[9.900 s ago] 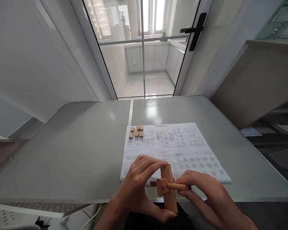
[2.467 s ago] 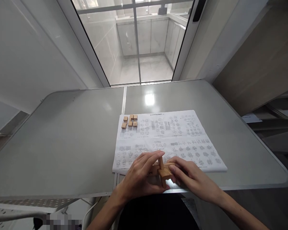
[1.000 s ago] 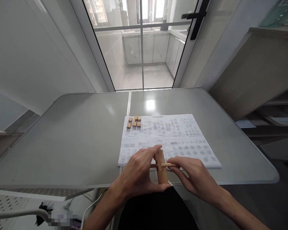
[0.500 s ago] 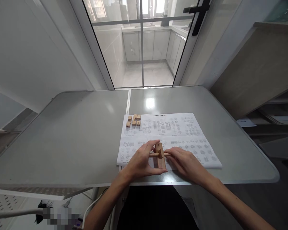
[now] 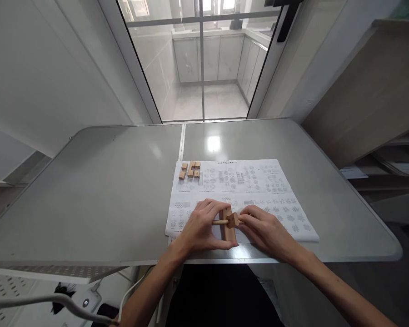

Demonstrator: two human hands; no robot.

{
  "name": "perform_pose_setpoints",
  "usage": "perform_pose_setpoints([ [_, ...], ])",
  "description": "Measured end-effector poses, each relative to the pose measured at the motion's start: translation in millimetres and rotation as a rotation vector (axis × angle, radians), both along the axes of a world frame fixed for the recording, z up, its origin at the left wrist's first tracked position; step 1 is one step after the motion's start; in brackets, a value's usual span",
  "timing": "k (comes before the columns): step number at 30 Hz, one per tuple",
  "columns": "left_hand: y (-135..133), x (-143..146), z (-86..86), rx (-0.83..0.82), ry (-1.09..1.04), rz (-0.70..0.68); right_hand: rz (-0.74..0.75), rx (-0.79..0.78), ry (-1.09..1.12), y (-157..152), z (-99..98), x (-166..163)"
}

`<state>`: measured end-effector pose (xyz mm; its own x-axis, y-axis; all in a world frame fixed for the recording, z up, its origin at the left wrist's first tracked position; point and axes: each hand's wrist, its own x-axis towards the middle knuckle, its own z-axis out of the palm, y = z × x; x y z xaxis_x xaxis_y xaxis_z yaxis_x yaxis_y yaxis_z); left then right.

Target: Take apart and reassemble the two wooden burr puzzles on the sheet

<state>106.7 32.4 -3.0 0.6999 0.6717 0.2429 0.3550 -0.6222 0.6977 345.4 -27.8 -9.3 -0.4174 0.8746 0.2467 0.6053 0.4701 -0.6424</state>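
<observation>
On a glossy grey table [image 5: 122,195], angular wooden blocks [image 5: 190,170] sit at the creased paper sheet [image 5: 241,196]'s far left corner; above its near edge, the left hand [image 5: 202,225] clasps a flat wooden bar [image 5: 229,233] (a round rod [image 5: 220,222] crosses it), the right hand [image 5: 262,227] pinching the rod's right end.

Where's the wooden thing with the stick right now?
In the head view, the wooden thing is below and right of centre, held between the left grip and the right grip, seen over the near edge of the paper.
</observation>
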Motion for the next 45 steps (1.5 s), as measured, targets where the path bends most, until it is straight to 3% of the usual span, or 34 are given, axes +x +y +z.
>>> perform_pose_setpoints([
  [10, -10.4, 8.5, -0.3, 0.072, 0.005, -0.019, -0.08, -0.115, 0.107, -6.2, -2.4, 3.2],
  [16, -25.4, 17.8, 28.6, 0.25, -0.026, -0.039, -0.111, -0.119, 0.275, -11.9, 10.8, 4.1],
  [20, -24.6, 20.3, 50.5, 0.225, -0.033, -0.083, -0.09, -0.154, 0.389, -12.1, 21.2, -0.3],
  [26, -20.4, 17.2, 59.7, 0.062, -0.057, -0.104, -0.069, -0.423, 0.502, -13.6, 29.9, -6.5],
  [30, -23.5, 9.5, 56.6, -0.084, -0.109, -0.013, 0.016, -0.61, 0.506, -16.8, 38.5, 2.6],
  [34, -22.4, 0.3, 57.2, -0.199, -0.158, 0.069, 0.044, -0.68, 0.546, -21.2, 48.9, 11.9],
  [41, -23.0, 0.2, 57.4, -0.186, -0.139, 0.153, -0.128, -0.958, 0.884, -21.3, 61.6, -7.6],
  [45, -28.3, 4.4, 55.0, -0.214, -0.184, 0.138, -0.092, -1.129, 0.92, -22.1, 61.2, -15.0],
])
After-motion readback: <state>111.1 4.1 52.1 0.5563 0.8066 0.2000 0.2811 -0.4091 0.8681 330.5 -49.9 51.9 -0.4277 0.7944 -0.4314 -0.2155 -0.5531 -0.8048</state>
